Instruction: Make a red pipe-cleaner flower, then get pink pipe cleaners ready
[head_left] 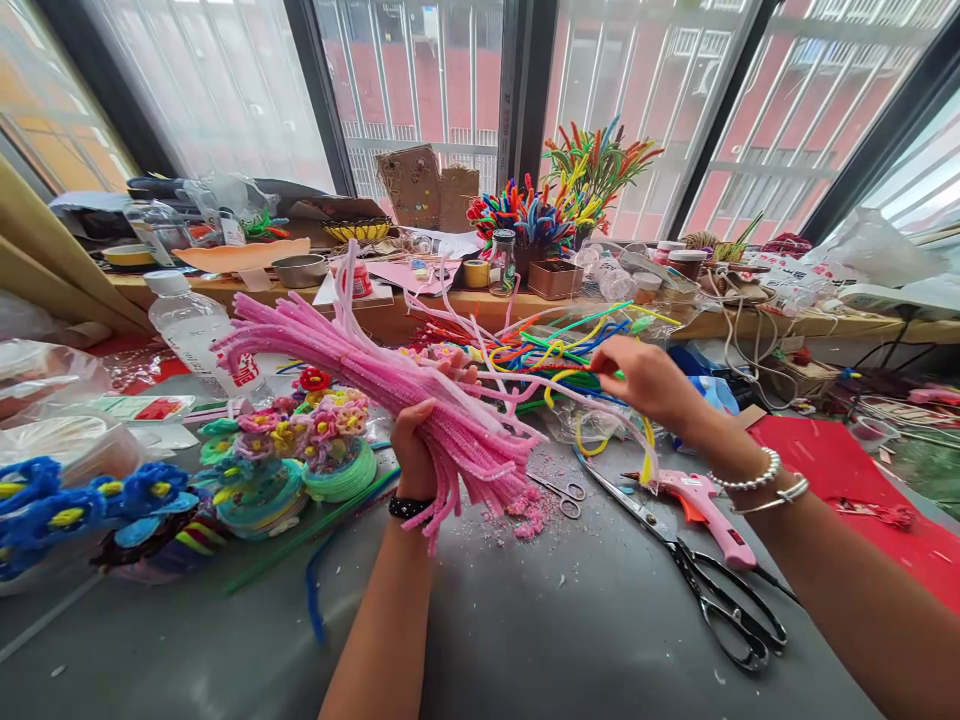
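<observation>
My left hand (414, 445) is wrapped round a thick bundle of pink pipe cleaners (375, 375), tilted above the table. Several paler pink stems stick out of the bundle. To the right, my right hand (637, 375) is raised with its fingers curled into a pinch; what they hold, if anything, I cannot make out. Just below it a pale pink pipe cleaner (611, 402) bends down. Behind both hands lies a heap of loose coloured pipe cleaners (555, 350). Small scissors (562, 493) and pink fluff scraps (527, 512) lie beneath the bundle.
Large black-handled scissors (675, 550) and a pink glue gun (709, 510) lie at right, beside a red sheet (840, 470). Pipe-cleaner flower pots (262, 490) and a plastic bottle (196, 330) stand at left. A cluttered ledge (420, 320) runs below the windows.
</observation>
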